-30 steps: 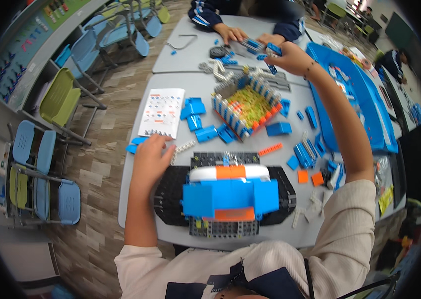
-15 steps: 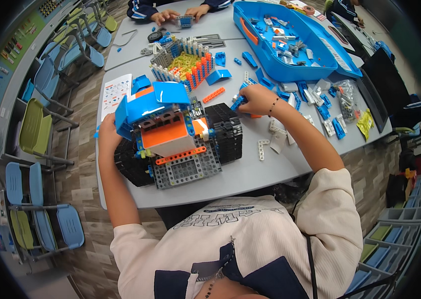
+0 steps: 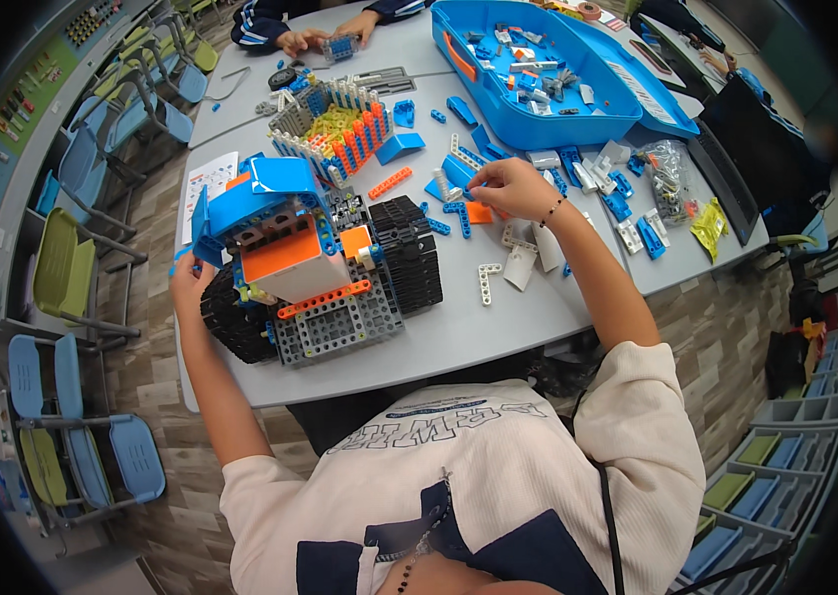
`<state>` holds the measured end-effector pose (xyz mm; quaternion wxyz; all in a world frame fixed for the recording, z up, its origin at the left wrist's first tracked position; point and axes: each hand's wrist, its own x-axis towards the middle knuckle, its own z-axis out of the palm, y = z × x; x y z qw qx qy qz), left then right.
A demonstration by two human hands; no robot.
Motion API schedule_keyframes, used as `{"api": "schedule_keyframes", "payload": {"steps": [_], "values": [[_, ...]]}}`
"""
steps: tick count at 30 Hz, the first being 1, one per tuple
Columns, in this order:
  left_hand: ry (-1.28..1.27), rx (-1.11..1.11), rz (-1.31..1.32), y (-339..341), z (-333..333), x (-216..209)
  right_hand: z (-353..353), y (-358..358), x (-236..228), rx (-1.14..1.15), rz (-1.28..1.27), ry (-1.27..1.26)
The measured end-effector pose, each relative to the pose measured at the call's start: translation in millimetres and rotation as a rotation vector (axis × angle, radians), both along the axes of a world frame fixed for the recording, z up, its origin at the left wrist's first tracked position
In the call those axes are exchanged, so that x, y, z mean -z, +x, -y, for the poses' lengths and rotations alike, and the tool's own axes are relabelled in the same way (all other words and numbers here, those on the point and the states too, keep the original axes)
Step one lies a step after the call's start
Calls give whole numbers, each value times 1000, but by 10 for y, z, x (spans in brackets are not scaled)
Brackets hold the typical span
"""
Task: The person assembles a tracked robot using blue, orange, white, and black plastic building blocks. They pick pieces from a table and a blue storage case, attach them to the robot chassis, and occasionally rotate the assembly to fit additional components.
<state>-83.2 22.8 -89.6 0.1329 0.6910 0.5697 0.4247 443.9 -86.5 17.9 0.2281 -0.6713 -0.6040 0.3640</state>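
Your left hand (image 3: pixel 187 285), its grip too hidden to tell, sits beside the largely assembled blue-and-orange plastic vehicle (image 3: pixel 295 275) on the pale grey bench (image 3: pixel 453 332), while your right hand (image 3: pixel 518 188), fingertips bunched, contents unclear, hovers among unattached blue and white plastic pieces (image 3: pixel 458 219).

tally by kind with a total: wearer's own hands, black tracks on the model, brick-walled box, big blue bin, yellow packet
Hands, left hand and right hand: 2
Black tracks, left track and right track: 2
Brick-walled box: 1
Big blue bin: 1
Yellow packet: 1
Total: 7
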Motion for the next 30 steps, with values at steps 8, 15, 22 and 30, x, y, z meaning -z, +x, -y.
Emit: {"api": "schedule_keyframes", "payload": {"steps": [8,15,22,30], "values": [[-7,28,-32,-116,-51,31,149,-199,133,-32,354,158],[-16,-117,-26,80,145,-127,155,-321,187,0,433,234],[425,-374,97,858,1411,-998,848,-546,-371,85,-158,649],[29,503,547,1746,2315,-1332,1144,-1485,-431,-350,-406,771]]}}
